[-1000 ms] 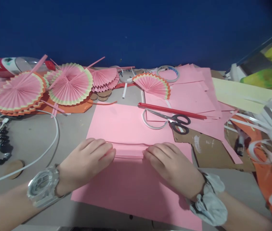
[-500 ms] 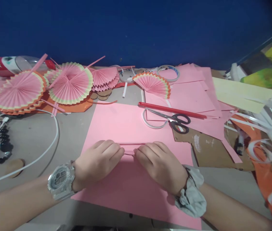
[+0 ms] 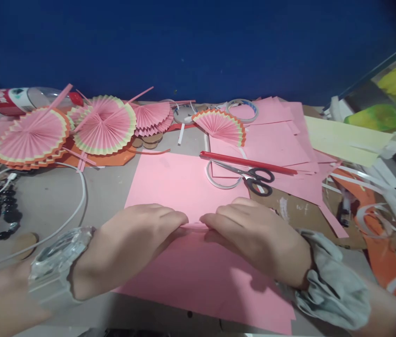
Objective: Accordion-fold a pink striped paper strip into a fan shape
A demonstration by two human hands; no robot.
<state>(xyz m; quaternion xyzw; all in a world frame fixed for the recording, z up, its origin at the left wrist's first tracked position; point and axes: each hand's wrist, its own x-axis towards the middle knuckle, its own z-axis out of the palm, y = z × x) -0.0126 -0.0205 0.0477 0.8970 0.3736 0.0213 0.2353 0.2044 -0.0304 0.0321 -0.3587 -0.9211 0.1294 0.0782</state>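
My left hand [image 3: 141, 238] and my right hand [image 3: 250, 234] meet nearly fingertip to fingertip over a large pink sheet of paper [image 3: 183, 290]. Between them runs a narrow folded pink paper strip [image 3: 196, 226], pinched by the fingers of both hands. Most of the strip is hidden under my palms and fingers. A clear watch [image 3: 61, 257] sits on my left wrist, and a grey-green scrunchie [image 3: 334, 285] is around my right one. Beyond my right hand, black-handled scissors [image 3: 254, 177] lie beside a red stick-like piece [image 3: 247, 162] and a roll of white tape [image 3: 219, 185].
Pleated paper fans [image 3: 104, 125] lie along the back left, near a plastic bottle [image 3: 11, 100]. Loose pink sheets [image 3: 271, 135] and pale yellow paper [image 3: 345, 140] cover the back right, with cardboard [image 3: 299, 215] below. A white cable [image 3: 82, 196] and black beads [image 3: 1, 215] are at left.
Both hands have risen and tilted up toward the camera, wrists spreading outward, fingers still on the strip. The view has shifted slightly. The scissors and fans stay put.
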